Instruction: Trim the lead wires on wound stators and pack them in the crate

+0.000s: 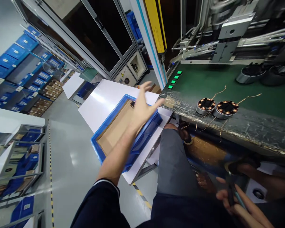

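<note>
On a factory floor lined with blue storage shelves (19,63), a white table (102,98) is carrying a blue crate (143,139) beside a green bench (228,82) bearing two wound stators (205,105). The left hand (142,107) is hovering open, fingers spread, above the crate. The right hand (237,205), partly cut off, is gripping a dark tool (230,186) that is hard to identify.
</note>
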Demonstrator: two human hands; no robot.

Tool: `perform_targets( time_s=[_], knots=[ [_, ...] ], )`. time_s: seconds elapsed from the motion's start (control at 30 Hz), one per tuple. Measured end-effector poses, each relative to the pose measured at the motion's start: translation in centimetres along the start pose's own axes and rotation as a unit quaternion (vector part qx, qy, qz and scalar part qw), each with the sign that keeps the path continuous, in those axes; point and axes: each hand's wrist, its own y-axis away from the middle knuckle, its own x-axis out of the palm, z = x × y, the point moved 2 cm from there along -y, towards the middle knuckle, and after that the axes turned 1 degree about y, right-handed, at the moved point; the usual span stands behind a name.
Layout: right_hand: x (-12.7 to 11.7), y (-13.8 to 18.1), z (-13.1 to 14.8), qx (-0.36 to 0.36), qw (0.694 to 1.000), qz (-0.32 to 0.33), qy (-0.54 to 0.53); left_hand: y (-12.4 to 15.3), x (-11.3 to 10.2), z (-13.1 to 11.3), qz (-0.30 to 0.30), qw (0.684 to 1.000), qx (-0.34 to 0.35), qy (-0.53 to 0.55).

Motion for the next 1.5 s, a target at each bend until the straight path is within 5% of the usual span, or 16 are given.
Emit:
perform_targets(
  time_s=[0.13, 0.23, 0.3, 0.43, 0.57, 0.73, 0.87, 1.13, 1.5],
  knots=[
    [1.5, 0.2, 2.7, -0.012, 0.999, 0.041, 0.019, 1.1, 9.5, -6.5, 0.169, 0.964, 0.03, 0.202],
    [2.1, 1.0, 3.6, -0.016, 0.997, 0.065, 0.047, 0.3, 14.1, -6.6, 0.206, 0.955, 0.034, 0.209],
    [1.9, 1.6, 3.2, -0.007, 0.996, 0.062, 0.063, -0.4, 15.3, -5.6, 0.205, 0.959, 0.034, 0.194],
    [0.9, 2.3, 0.6, 0.0, 0.998, 0.037, 0.054, -0.2, 14.1, -5.5, 0.192, 0.928, -0.014, 0.32],
    [0.2, 3.2, -0.2, -0.015, 0.997, -0.014, 0.071, 4.6, 12.4, -8.9, 0.203, 0.887, -0.064, 0.411],
    [-0.4, 5.5, 5.3, -0.194, 0.97, -0.059, 0.138, 12.3, 12.2, -14.0, 0.189, 0.932, -0.022, 0.31],
    [-0.7, 6.5, 9.6, -0.285, 0.95, -0.075, 0.106, 15.5, 12.5, -15.7, 0.178, 0.945, 0.031, 0.272],
    [-0.2, 6.2, 10.6, -0.334, 0.938, -0.026, 0.091, 16.2, 11.5, -15.8, 0.145, 0.935, 0.165, 0.278],
    [1.0, 6.1, 10.8, -0.353, 0.928, -0.06, 0.1, 17.3, 10.9, -14.9, 0.133, 0.956, 0.134, 0.226]
  ],
)
